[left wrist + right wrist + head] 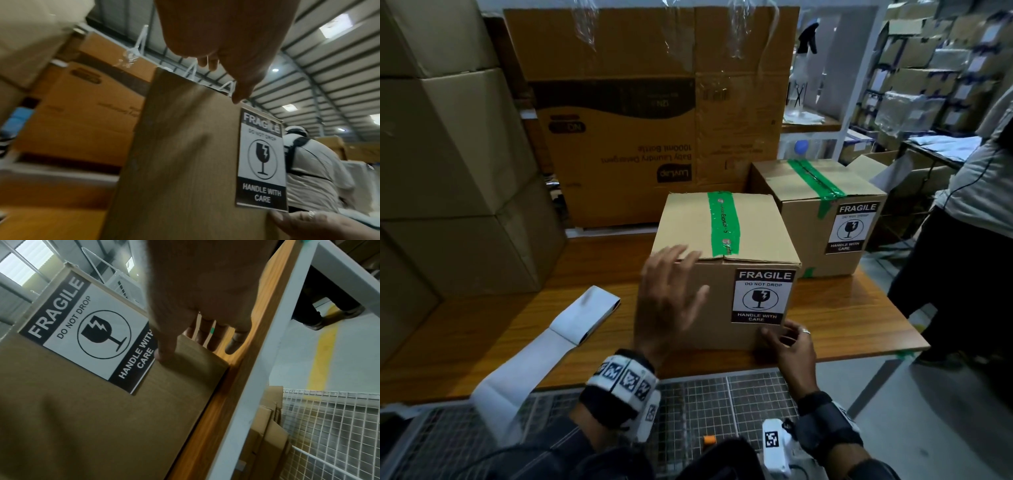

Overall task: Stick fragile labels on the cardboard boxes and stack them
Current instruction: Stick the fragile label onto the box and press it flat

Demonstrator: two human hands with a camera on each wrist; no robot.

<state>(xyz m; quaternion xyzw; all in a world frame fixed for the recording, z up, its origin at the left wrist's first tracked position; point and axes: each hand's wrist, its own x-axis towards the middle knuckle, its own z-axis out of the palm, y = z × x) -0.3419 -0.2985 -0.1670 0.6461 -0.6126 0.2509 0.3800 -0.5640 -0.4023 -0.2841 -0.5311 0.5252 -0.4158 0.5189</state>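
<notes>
The near cardboard box (722, 267), sealed with green tape, stands on the wooden table (842, 322) with a FRAGILE label (762, 296) on its front. My left hand (671, 298) is open with fingers spread over the front's upper left, fingertips at the top edge; it is blurred. My right hand (787, 346) holds the box's lower right corner. In the right wrist view its thumb (164, 352) presses the front beside the label (92, 332) and the other fingers reach round the side. A second labelled box (815, 219) stands behind on the right.
A white label-backing strip (582, 318) lies on the table's left and hangs over the front edge. Big cartons (448, 171) stand at the left, and a large one (647, 120) behind. Another person (969, 240) stands at the right. A wire mesh cage (722, 394) sits below the table front.
</notes>
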